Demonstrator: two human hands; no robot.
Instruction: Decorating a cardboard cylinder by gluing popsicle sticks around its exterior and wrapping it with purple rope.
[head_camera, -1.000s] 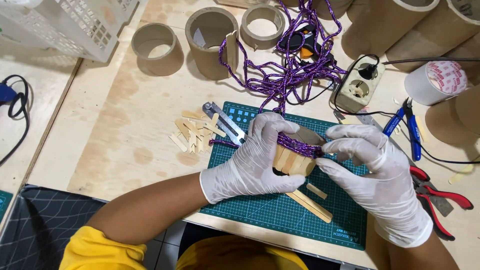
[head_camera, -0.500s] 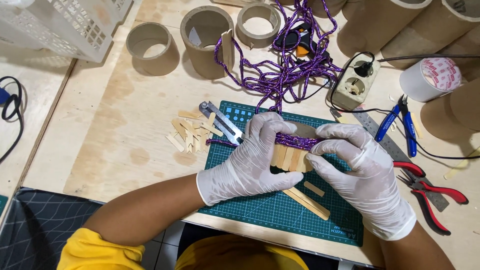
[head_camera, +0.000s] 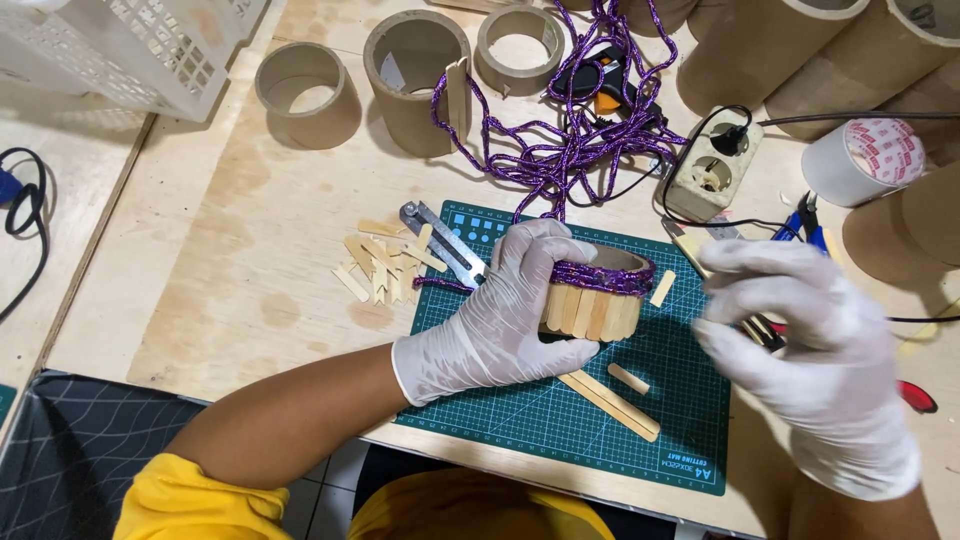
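Left hand (head_camera: 500, 320) grips one stick-clad ring (head_camera: 597, 295) wound with purple cord (head_camera: 570, 150); right hand (head_camera: 800, 345) hovers loosely open, empty. Three loose sticks (head_camera: 610, 400) on mat (head_camera: 560, 420).

White gloves, yellow clothing

The left hand (head_camera: 500, 320) and the right hand (head_camera: 810, 350) each wear a thin, wrinkled white glove ending at the wrist; forearms are bare. Yellow fabric, probably a shirt, shows at the bottom edge.
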